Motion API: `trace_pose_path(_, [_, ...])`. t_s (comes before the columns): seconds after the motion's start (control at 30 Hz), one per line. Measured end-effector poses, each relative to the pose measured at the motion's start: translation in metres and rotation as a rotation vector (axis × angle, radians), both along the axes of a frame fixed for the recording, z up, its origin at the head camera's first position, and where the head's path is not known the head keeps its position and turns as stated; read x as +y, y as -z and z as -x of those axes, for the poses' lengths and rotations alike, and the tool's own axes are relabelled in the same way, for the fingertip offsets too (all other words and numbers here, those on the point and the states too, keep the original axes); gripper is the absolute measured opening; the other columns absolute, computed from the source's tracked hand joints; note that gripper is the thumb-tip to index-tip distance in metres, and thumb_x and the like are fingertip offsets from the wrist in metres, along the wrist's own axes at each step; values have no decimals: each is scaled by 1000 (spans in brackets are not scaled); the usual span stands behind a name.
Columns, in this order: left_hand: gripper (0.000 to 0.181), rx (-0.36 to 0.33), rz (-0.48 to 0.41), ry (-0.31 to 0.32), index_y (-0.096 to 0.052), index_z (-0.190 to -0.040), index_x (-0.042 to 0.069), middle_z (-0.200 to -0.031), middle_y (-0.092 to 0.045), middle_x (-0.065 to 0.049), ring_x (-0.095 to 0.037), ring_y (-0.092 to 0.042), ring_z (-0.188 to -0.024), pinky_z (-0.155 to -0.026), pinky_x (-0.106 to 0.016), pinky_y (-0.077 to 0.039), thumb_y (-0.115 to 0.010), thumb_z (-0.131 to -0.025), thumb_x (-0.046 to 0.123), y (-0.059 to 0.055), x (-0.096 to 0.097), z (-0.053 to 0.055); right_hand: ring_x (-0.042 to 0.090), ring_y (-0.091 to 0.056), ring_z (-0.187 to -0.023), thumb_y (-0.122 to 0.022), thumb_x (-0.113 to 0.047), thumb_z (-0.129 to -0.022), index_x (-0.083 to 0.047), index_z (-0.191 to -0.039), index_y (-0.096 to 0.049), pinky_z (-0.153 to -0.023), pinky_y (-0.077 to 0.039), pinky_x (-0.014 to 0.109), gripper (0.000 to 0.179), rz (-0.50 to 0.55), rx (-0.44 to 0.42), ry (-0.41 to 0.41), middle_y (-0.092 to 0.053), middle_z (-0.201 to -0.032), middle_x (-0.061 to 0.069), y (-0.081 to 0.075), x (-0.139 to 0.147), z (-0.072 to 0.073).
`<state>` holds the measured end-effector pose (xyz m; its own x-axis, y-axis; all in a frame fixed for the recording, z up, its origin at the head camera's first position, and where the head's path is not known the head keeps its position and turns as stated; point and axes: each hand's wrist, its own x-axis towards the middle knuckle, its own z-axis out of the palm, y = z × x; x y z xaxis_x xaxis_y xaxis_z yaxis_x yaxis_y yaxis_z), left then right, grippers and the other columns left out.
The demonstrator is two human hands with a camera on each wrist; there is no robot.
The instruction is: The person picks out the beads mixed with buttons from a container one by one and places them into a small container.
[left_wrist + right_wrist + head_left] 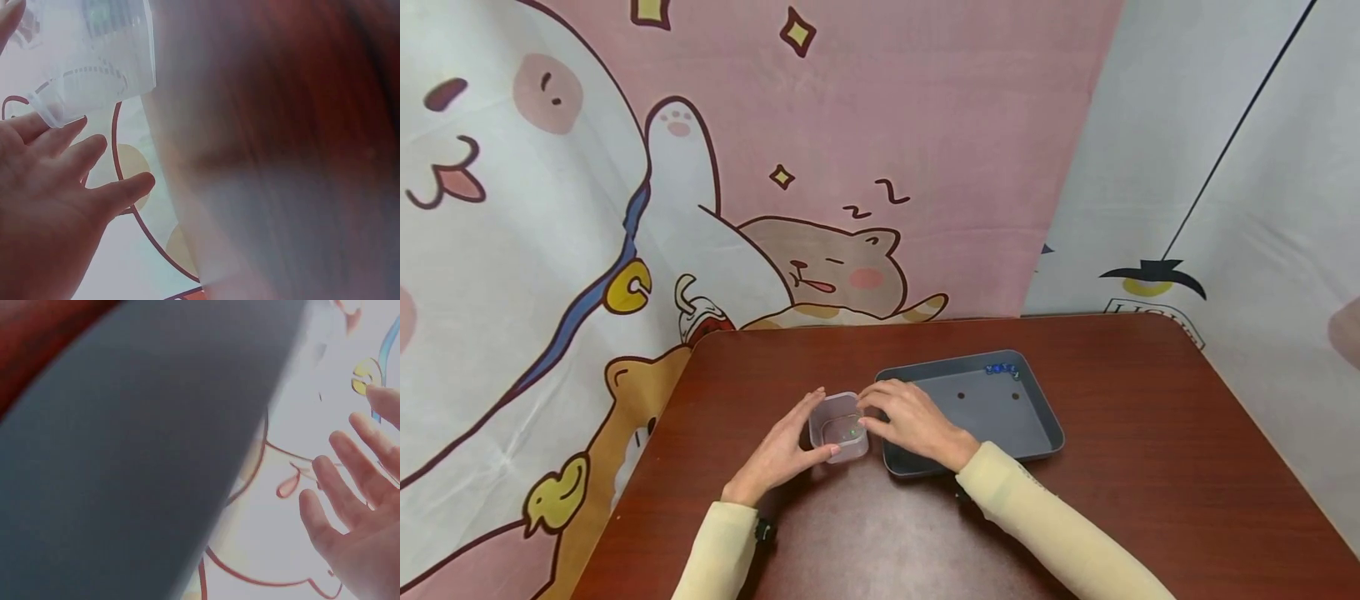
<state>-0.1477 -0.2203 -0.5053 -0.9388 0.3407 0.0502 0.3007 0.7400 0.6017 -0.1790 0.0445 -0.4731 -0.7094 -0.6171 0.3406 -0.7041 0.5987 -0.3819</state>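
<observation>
Left hand (pixel 778 450): clamped on one clear tub (pixel 850 452), thumb at its near wall, fingers at the far-left corner, likely to steady it.
Right hand (pixel 917 421): bent over the tub's right rim, thumb and forefinger apart; nothing gripped that I can make out.
Tub: on the table (pixel 820 533), mouth upward; squarish, no clear long axis. Inside, one tiny green bit (pixel 853 432).
Tray (pixel 1000 425): grey, just right of the tub, presumably for a short reach; long axis left to right, right end angled slightly away.
Blue beads (pixel 1002 368): clustered, tray's far-right corner.
</observation>
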Motion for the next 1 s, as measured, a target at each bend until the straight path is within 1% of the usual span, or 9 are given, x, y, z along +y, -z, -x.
trace_pose_path(0.07, [95, -16, -4, -5, -31, -158, 24, -165, -28, 6, -25, -27, -153, -115, -57, -36, -74, -81, 62, 0, 1, 0, 17, -63, -119, -68, -36, -95, -22, -116, -74, -99, -53, 41, 26, 16, -39, 21, -67, -129, -5, -6, 7, 1])
trace_pose_path(0.2, [95, -18, 2, -9, -30, -158, 25, -165, -29, 3, -24, -32, -151, -116, -54, -35, -75, -81, 60, 0, 1, 1, 19, -60, -127, -67, -36, -96, -20, -125, -70, -102, -51, 45, 33, 46, -99, 54, -62, -139, -3, -23, 24, 7])
trace_pose_path(0.3, [96, -19, 1, -13, -30, -158, 23, -165, -29, 2, -24, -34, -149, -117, -54, -35, -75, -82, 58, -1, 1, 2, 20, -57, -130, -67, -35, -96, -21, -127, -69, -105, -49, 46, 34, 51, -112, 66, -60, -142, -2, -32, 35, 15])
trace_pose_path(0.4, [98, -34, -4, -25, -31, -158, 20, -165, -29, 2, -25, -34, -149, -117, -54, -35, -76, -81, 59, -1, 2, 2, 21, -57, -130, -68, -34, -96, -21, -127, -69, -106, -48, 46, 34, 26, -93, 57, -59, -142, -2, -34, 43, 23])
trace_pose_path(0.47, [98, -42, -4, -27, -30, -158, 20, -165, -29, 2, -25, -34, -150, -118, -54, -34, -75, -81, 60, -1, 2, 1, 21, -56, -131, -68, -35, -96, -21, -127, -69, -107, -48, 45, 34, -2, -87, 47, -60, -142, -2, -35, 46, 28])
trace_pose_path(0.63, [97, -49, -5, -23, -30, -158, 24, -165, -29, 3, -25, -29, -152, -119, -54, -31, -74, -81, 62, -1, 2, 0, 23, -56, -130, -70, -32, -95, -19, -127, -69, -107, -48, 46, 35, -62, -97, 31, -61, -139, 0, -33, 54, 38])
trace_pose_path(0.73, [96, -48, -12, -20, -30, -158, 24, -165, -28, 3, -26, -27, -153, -119, -56, -31, -74, -81, 62, -2, 2, -1, 23, -57, -128, -70, -32, -95, -17, -127, -69, -107, -48, 46, 36, -106, -101, 24, -63, -136, 0, -29, 57, 44])
trace_pose_path(0.87, [95, -41, -19, -16, -31, -158, 24, -165, -28, 4, -27, -25, -153, -119, -57, -30, -75, -81, 59, -2, 2, -2, 22, -58, -127, -69, -33, -95, -17, -128, -69, -107, -48, 44, 36, -165, -119, 8, -65, -133, 0, -20, 58, 52])
trace_pose_path(1.0, [93, -44, -19, -17, -30, -157, 29, -165, -28, 5, -27, -25, -153, -119, -57, -30, -76, -81, 57, -2, 2, -2, 22, -59, -126, -69, -28, -95, -17, -127, -69, -107, -47, 44, 34, -189, -150, -21, -66, -131, 0, -9, 55, 58])
